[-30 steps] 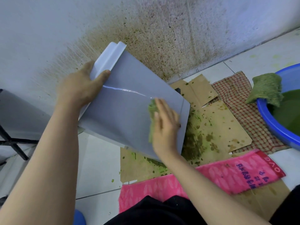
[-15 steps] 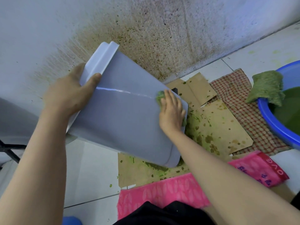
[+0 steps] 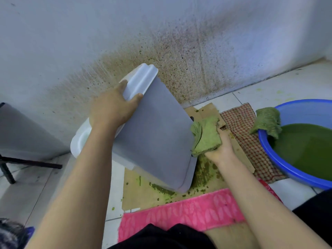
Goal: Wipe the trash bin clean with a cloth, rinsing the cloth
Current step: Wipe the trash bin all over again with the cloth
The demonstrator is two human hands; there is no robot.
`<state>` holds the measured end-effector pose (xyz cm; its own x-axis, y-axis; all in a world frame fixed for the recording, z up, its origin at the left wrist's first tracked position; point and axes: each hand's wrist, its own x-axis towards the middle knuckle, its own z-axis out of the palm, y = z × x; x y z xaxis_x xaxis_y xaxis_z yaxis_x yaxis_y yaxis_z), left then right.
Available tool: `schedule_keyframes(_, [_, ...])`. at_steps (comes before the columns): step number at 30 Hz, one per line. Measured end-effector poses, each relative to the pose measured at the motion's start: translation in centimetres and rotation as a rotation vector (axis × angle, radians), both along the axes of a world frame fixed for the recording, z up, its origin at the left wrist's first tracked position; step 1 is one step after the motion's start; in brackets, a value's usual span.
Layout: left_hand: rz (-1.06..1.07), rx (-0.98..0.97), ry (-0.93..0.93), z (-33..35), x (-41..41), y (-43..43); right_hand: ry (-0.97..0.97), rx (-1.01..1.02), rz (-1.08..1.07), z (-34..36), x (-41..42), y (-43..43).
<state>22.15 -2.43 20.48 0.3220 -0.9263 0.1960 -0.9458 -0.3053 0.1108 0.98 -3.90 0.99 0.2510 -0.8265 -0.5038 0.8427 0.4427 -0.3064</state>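
A grey trash bin with a white rim is tipped on its side over stained cardboard, its base toward the right. My left hand grips the white rim at the upper left. My right hand holds a green-stained cloth pressed against the bin's base edge on the right. A blue basin full of green water sits at the far right, with a second green cloth draped over its rim.
Cardboard smeared with green muck lies under the bin. A checked cloth lies beside the basin, a pink towel near my knees. The wall behind is spattered. A dark stool leg stands at the left.
My right hand slid the cloth from the bin's flat side across to its base edge on the right. The bin has been turned and tilted a little in my left hand.
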Motion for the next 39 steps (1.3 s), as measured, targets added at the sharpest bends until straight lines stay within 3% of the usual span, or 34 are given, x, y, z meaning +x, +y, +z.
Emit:
schedule_keyframes(7, [-0.041, -0.025, 0.006, 0.0, -4.9, 1.3, -0.276, -0.08, -0.01, 1.4, -2.0, 4.4])
schedule_keyframes(14, [-0.054, -0.027, -0.013, -1.2, -8.6, 2.3, -0.143, -0.09, 0.04, 3.5, -4.7, 6.5])
schedule_keyframes(18, [-0.13, -0.041, 0.029, -1.6, -11.2, 3.4, 0.081, -0.057, 0.032, 6.6, -6.1, 6.8])
schedule_keyframes(20, [-0.175, -0.052, 0.144, -1.0, -11.3, 3.7, 0.188, -0.109, 0.046, 8.8, -6.4, 6.8])
schedule_keyframes(24, [-0.201, -0.245, 0.902, 1.6, -8.6, 5.4, 0.55, -0.374, -0.07, 13.7, -5.6, 5.9])
schedule_keyframes(25, [-0.162, -0.35, 0.988, 2.1, -7.5, 5.9, 0.666, -0.477, -0.11, 15.1, -5.0, 5.7])
schedule_keyframes(27, [-0.03, -0.505, 0.914, 2.5, -4.8, 6.7, 0.877, -0.731, -0.176, 17.8, -2.9, 5.5])
schedule_keyframes(29, [0.113, -0.476, 0.771, 1.7, -1.8, 6.9, 1.1, -0.996, -0.247, 19.2, 0.2, 5.6])
schedule_keyframes(30, [0.16, -0.413, 0.73, 1.2, -0.8, 7.0, 1.23, -1.146, -0.197, 19.2, 2.0, 5.5])
schedule_keyframes(32, [0.189, -0.308, 0.754, -0.5, 0.6, 7.0, 1.609, -1.378, 0.115, 18.4, 5.6, 6.0])
schedule_keyframes(34, [0.185, -0.319, 0.822, -2.0, 1.1, 7.0, 1.961, -1.431, 0.412, 17.8, 7.6, 6.2])
schedule_keyframes(39, [0.172, -0.333, 0.771, -2.6, 1.3, 6.8, 2.081, -1.383, 0.653, 19.5, 8.1, 2.4])
